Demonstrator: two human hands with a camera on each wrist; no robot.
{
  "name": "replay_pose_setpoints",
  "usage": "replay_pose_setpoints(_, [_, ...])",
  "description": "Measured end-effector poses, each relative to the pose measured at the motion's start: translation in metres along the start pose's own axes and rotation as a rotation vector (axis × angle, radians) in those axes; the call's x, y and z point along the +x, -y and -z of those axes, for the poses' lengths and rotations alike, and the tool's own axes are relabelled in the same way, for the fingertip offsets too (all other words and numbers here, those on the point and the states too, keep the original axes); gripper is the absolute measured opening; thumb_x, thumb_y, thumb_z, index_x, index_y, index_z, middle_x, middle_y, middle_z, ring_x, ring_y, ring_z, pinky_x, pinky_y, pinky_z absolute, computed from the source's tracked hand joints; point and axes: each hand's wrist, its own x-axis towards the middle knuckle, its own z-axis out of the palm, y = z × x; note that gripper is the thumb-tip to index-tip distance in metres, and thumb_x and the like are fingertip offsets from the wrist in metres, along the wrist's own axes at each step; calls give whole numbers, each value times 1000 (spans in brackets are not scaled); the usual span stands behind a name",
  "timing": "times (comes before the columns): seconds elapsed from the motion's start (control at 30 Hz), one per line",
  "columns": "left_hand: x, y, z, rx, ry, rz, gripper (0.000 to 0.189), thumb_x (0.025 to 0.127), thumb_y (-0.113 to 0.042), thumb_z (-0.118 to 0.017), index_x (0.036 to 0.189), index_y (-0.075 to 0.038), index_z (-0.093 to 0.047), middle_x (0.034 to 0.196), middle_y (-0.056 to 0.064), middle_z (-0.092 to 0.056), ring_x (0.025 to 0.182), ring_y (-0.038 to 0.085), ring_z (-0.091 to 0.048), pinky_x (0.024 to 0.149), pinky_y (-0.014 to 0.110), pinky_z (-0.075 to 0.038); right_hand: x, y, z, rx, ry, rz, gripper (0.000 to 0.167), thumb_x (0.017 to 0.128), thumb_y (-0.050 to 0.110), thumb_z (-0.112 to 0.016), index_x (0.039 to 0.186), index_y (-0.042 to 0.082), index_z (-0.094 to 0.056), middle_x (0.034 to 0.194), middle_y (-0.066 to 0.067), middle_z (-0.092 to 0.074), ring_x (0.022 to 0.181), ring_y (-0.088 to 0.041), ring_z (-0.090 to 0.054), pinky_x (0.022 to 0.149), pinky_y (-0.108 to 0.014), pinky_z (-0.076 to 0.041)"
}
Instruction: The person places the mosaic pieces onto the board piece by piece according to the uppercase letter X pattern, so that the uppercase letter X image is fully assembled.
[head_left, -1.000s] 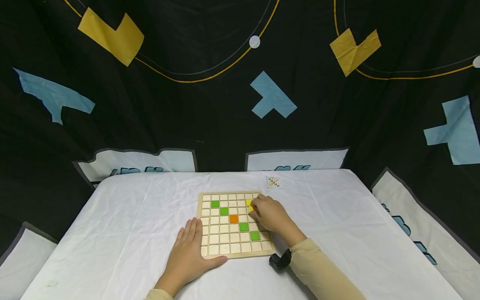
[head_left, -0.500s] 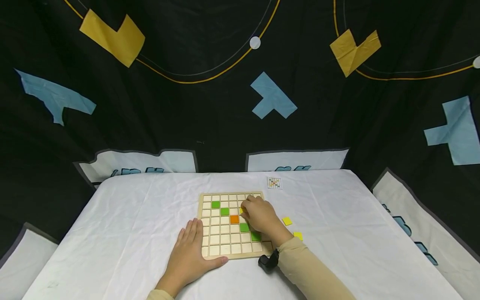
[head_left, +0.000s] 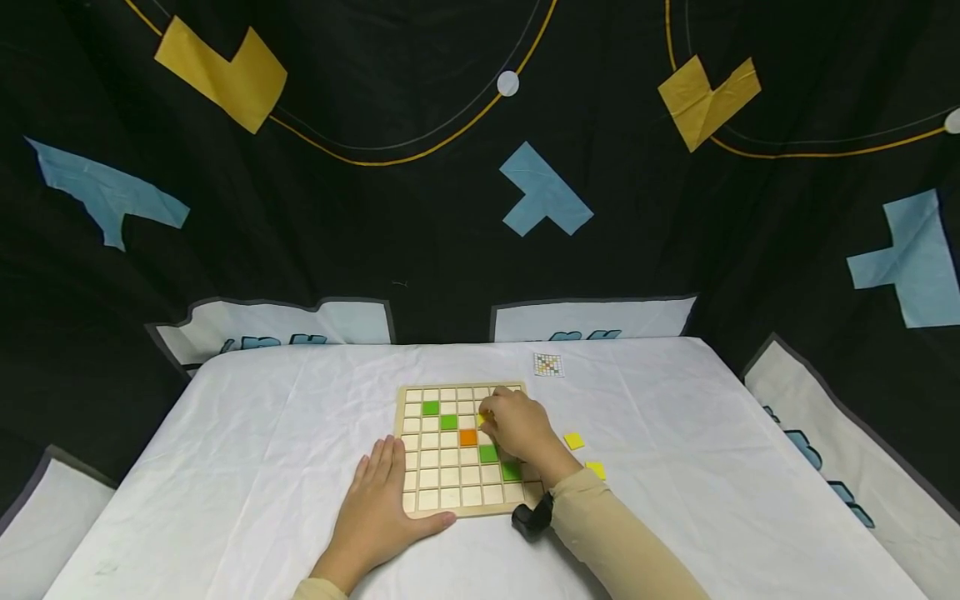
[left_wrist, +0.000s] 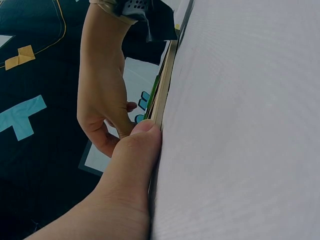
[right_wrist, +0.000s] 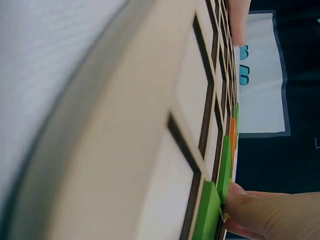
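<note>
My left hand [head_left: 378, 504] lies with straight fingers along the left side of a wooden grid board [head_left: 428, 500], its thumb at the front edge. Over the board's right half, my right hand [head_left: 519, 427] pinches a small yellow square tile [head_left: 482, 420], mostly hidden by the fingers. Green tiles [head_left: 431, 407] and one orange tile [head_left: 468, 437] sit in a diagonal line of cells. In the right wrist view, the right thumb [right_wrist: 240, 205] is close beside a green tile [right_wrist: 208, 212]. The left thumb [left_wrist: 137, 145] touches the board's edge in the left wrist view.
Two loose yellow tiles, a farther tile [head_left: 573, 441] and a nearer tile [head_left: 596, 470], lie on the white cloth right of the board. A small patterned card [head_left: 548, 365] lies behind the board. A dark curtain [head_left: 442, 250] hangs beyond the table.
My right hand has moved left across the board with a yellow tile, then nearly stopped. Two yellow tiles on the cloth have come into view beside the arm. My left hand stays put.
</note>
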Motion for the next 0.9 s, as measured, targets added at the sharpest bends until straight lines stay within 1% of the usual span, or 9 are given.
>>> replay_pose_setpoints(0.2, [0,1,0,1,5,7,140,64,-94,-54,153,9,-24,162,25,-23,153,40,-19,124,56,-19,1,0,-1,69,16,0,23,88,24,-76,110,18,-76,98,2,-67,85,-13,-65,66,-25,-55])
replay_pose_setpoints(0.27, [0,1,0,2,10,8,140,64,-94,-54,153,9,-24,162,25,-23,153,40,-18,124,56,-19,0,-1,-1,76,21,3,22,89,24,-75,111,18,-76,99,2,-67,84,-13,-64,66,-25,-54])
replay_pose_setpoints(0.4, [-1,1,0,-8,14,3,140,64,-94,-53,153,9,-23,162,25,-22,153,40,-18,124,56,-18,-4,-1,-1,55,17,2,23,89,25,-75,111,20,-77,101,2,-67,82,-13,-61,64,-24,-51])
replay_pose_setpoints(0.57, [-1,1,0,-3,7,-2,139,64,-94,-53,153,9,-24,162,25,-23,153,40,-18,124,56,-18,-11,-2,1,45,9,-7,25,90,28,-75,113,22,-76,104,2,-68,85,-14,-58,67,-27,-50])
replay_pose_setpoints(0.67, [-1,1,0,4,3,-3,138,65,-93,-54,153,9,-24,162,25,-23,152,40,-19,124,55,-18,-17,-4,4,48,-2,-1,23,90,29,-74,112,22,-77,103,3,-68,88,-15,-57,70,-29,-50])
replay_pose_setpoints(0.8, [0,1,0,0,3,-3,138,65,-92,-56,153,8,-24,162,25,-23,152,40,-19,124,55,-18,-25,-11,10,54,-7,5,24,89,28,-75,112,21,-75,100,4,-68,88,-16,-59,71,-31,-51])
replay_pose_setpoints(0.9, [0,1,0,-5,6,-1,138,65,-92,-56,153,8,-23,162,25,-22,153,39,-18,124,55,-18,-31,-19,14,57,-3,-19,28,89,28,-75,116,20,-74,100,3,-68,88,-16,-59,71,-32,-52])
